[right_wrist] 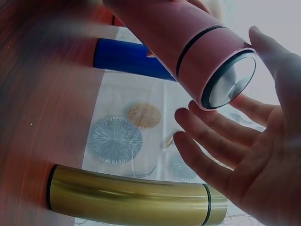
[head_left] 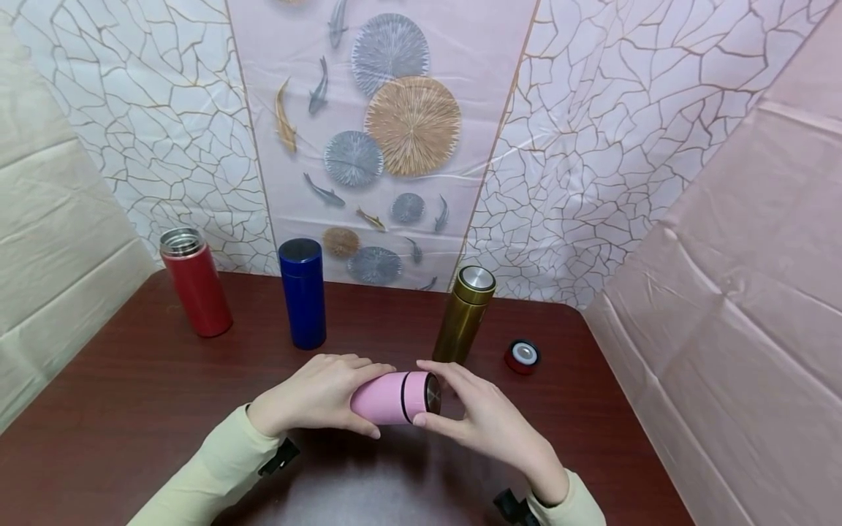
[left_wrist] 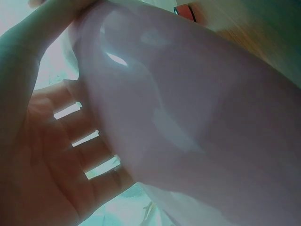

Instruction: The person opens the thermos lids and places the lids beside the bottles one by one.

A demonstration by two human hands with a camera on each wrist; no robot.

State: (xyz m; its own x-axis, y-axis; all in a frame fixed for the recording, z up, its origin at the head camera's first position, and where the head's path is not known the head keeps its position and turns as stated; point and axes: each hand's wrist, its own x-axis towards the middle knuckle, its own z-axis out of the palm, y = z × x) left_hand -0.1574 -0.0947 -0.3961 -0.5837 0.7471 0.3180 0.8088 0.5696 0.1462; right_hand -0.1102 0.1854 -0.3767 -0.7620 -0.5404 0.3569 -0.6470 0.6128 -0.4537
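Observation:
A pink thermos bottle [head_left: 381, 399] lies sideways above the table, its capped end toward the right. My left hand [head_left: 322, 394] holds its body, thumb on the near side and fingers over the far side; the left wrist view shows that palm [left_wrist: 47, 150] beside the glossy pink wall. At the pink lid [head_left: 416, 396], with its silver top, is my right hand [head_left: 483, 420]. Its thumb and fingers are spread around the lid, thumb tip at the near edge. In the right wrist view, several fingers [right_wrist: 221, 150] extend loosely past the lid's rim.
An uncapped red thermos [head_left: 197, 292] stands at the back left, next to a capped blue one [head_left: 305, 299]. Behind my right hand stands a gold thermos [head_left: 460, 321]. Right of it lies a small red lid [head_left: 522, 357], pale inside facing up. Patterned cloth [head_left: 408, 219] hangs behind the table.

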